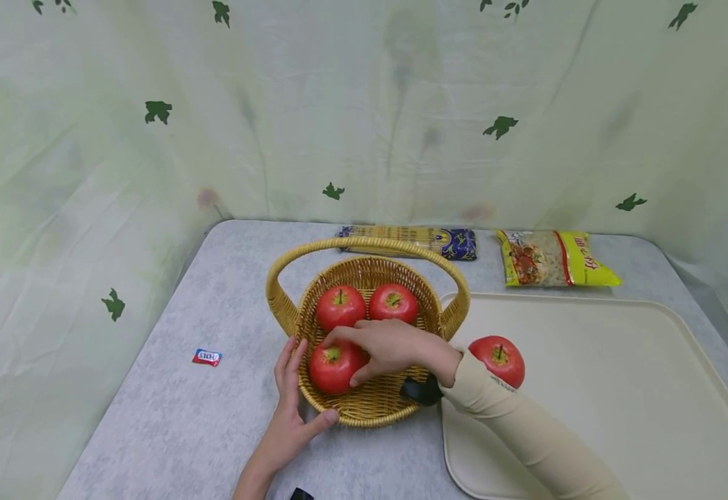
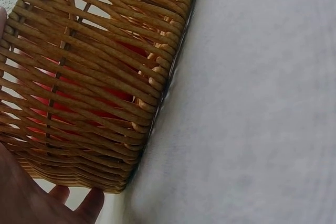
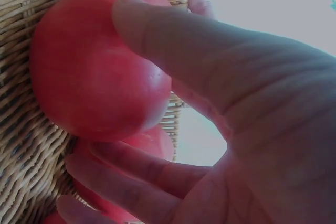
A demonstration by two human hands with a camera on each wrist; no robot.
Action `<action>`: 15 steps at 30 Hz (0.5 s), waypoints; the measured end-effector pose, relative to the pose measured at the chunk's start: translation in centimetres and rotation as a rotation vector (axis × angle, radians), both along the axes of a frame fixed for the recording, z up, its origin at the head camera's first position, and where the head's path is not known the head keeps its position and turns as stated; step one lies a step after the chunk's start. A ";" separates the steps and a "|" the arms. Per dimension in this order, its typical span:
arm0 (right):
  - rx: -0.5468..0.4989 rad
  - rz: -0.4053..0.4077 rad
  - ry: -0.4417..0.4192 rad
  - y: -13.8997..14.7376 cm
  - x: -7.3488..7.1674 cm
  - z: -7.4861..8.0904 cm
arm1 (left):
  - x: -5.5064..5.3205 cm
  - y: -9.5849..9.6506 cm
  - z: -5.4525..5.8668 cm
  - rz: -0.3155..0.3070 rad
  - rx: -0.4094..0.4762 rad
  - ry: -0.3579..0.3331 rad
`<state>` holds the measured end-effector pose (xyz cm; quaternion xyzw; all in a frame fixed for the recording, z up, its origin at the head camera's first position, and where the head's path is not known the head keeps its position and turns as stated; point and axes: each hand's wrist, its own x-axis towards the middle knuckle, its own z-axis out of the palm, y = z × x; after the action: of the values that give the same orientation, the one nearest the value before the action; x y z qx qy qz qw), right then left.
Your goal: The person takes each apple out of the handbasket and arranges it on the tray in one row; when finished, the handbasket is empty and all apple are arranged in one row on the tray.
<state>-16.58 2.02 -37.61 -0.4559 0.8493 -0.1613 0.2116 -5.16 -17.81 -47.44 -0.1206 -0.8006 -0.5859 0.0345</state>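
A red apple (image 1: 329, 375) sits in the near left part of the basket (image 1: 370, 421), and the right hand (image 1: 392, 345) has thumb and fingers curled about it: the thumb lies against its side, the fingers reach over toward the far side. That spread looks suited to a thing so round and smooth, giving it support from opposite sides. The left hand (image 1: 290, 410) lies with fingers spread and fairly straight along the outside of the basket's left wall, thumb near the near rim, probably to steady it while the other hand is inside.

Beyond the held apple, a far left apple (image 1: 335, 316) and a far right apple (image 1: 395, 300) rest side by side, stems upward; the wall likely stops them rolling out. All are glossy, plump and dimpled at the top. The basket is round, of golden-brown woven strands with gaps through which red shows, and a thick wrapped handle (image 1: 370, 243) arches above it.

To the right, a cream tray (image 1: 620, 389) with rounded corners and a low lip holds another apple (image 1: 504, 355), partly behind the pale sleeve (image 1: 520, 430). On the mottled grey bench (image 1: 214, 423), a long shiny packet (image 1: 458, 244) and a crinkled yellow bag (image 1: 548, 260) lie at the far side; a small wrapper (image 1: 207, 357) lies left.
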 end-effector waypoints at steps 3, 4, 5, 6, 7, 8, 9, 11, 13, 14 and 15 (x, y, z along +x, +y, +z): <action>-0.009 -0.001 -0.005 0.0 0.0 -0.1 | 0.0 0.0 0.1 0.002 -0.005 -0.004; -0.015 -0.001 -0.010 -0.1 0.0 -0.1 | 0.0 0.0 0.1 0.002 -0.006 -0.006; -0.019 -0.001 -0.014 -0.1 0.0 -0.1 | 0.0 0.0 0.0 0.003 -0.007 -0.007; -0.023 0.000 -0.019 -0.2 0.0 -0.1 | 0.0 0.0 0.0 0.003 -0.008 -0.007; -0.025 0.001 -0.023 -0.2 0.0 -0.1 | 0.0 -0.1 0.0 0.003 -0.009 -0.005; -0.024 0.003 -0.025 -0.3 0.0 -0.1 | 0.0 -0.1 0.0 0.004 -0.008 -0.006; -0.026 0.006 -0.028 -0.4 0.0 -0.2 | 0.1 0.0 0.0 0.004 -0.008 -0.004; -0.014 0.011 -0.030 -0.5 0.0 -0.2 | 0.1 0.0 0.1 0.003 -0.009 -0.001; 0.002 0.016 -0.027 -0.7 0.1 -0.2 | 0.1 0.0 0.1 -0.002 -0.010 0.003; 0.010 0.018 -0.025 -0.8 0.1 -0.2 | 0.1 0.0 0.1 -0.004 -0.008 0.002; 0.016 0.019 -0.024 -0.9 0.2 -0.2 | 0.1 0.0 0.1 -0.006 -0.007 0.002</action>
<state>-16.43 1.13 -37.76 -0.4603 0.8436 -0.1578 0.2271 -5.08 -17.80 -47.33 -0.1236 -0.8022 -0.5832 0.0333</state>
